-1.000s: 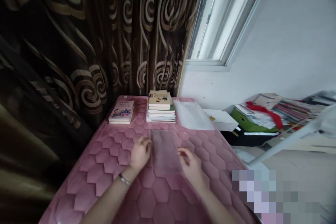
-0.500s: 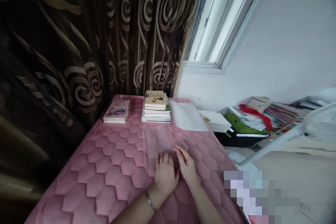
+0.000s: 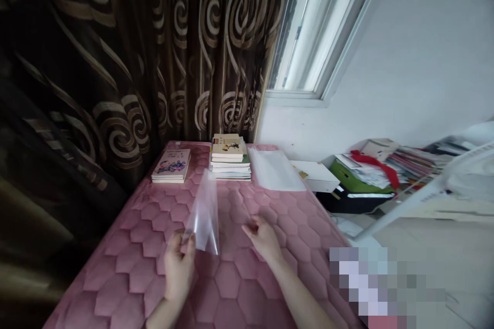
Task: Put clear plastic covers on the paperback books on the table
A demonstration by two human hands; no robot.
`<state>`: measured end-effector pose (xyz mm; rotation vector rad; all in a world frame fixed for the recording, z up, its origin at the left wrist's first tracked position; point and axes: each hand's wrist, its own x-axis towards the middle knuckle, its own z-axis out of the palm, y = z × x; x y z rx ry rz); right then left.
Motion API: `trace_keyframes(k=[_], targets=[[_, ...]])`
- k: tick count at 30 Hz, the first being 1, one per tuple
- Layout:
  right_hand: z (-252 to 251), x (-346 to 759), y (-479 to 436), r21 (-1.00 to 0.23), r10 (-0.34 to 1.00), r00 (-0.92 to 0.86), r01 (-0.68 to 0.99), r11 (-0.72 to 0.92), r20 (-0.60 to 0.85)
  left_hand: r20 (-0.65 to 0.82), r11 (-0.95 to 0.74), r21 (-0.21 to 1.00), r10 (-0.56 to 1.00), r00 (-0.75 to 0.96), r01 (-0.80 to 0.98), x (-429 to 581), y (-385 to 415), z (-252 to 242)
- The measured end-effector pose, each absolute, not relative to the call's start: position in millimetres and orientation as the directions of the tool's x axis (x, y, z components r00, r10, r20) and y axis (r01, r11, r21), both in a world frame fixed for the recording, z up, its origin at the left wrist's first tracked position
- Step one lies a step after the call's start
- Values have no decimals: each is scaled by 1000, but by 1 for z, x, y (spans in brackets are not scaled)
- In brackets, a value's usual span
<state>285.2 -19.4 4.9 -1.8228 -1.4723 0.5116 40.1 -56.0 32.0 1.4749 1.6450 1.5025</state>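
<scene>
A clear plastic book cover (image 3: 206,216) is spread between my hands over the pink quilted bed surface, its left part lifted and catching the light. My left hand (image 3: 179,262) pinches the left edge of the cover between thumb and fingers. On the other side, my right hand (image 3: 263,236) is closed with thumb and fingers together at the cover's right edge, which is barely visible against the pink fabric. Farther back stands a stack of books (image 3: 230,159), with a pair of thin books (image 3: 172,165) to its left and a pile of clear plastic covers (image 3: 278,170) to its right.
Hexagon-quilted pink padding (image 3: 127,262) lies under everything. Patterned dark curtains (image 3: 185,51) hang at the back and left. Beyond the right edge are a white box (image 3: 318,177), a green and black bin of papers (image 3: 353,190), and a white fan-like frame (image 3: 409,211).
My left hand has moved from the middle to the left, raising the left part of the cover off the bed. My right hand stays near its earlier place, slightly left.
</scene>
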Motion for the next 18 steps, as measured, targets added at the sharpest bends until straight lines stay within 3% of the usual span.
trace_keyframes(k=[4, 7, 13, 16, 18], targets=[[16, 279, -21, -736, 976, 216, 664, -130, 22, 237, 76, 696, 914, -329, 714, -9, -67, 28], [22, 283, -27, -741, 985, 170, 660, -122, -11, 165, 207, 498, 931, -326, 842, -23, -70, 32], [28, 300, -47, -791, 961, 253, 563, -240, -112, 125, 230, 287, 953, -275, 930, -21, -72, 42], [25, 309, -54, -799, 949, 279, 531, -282, -149, 249, 252, 186, 923, -293, 950, -7, -74, 41], [21, 311, -56, -768, 952, 275, 577, -277, -137, 351, 157, 155, 914, -203, 975, 10, -74, 41]])
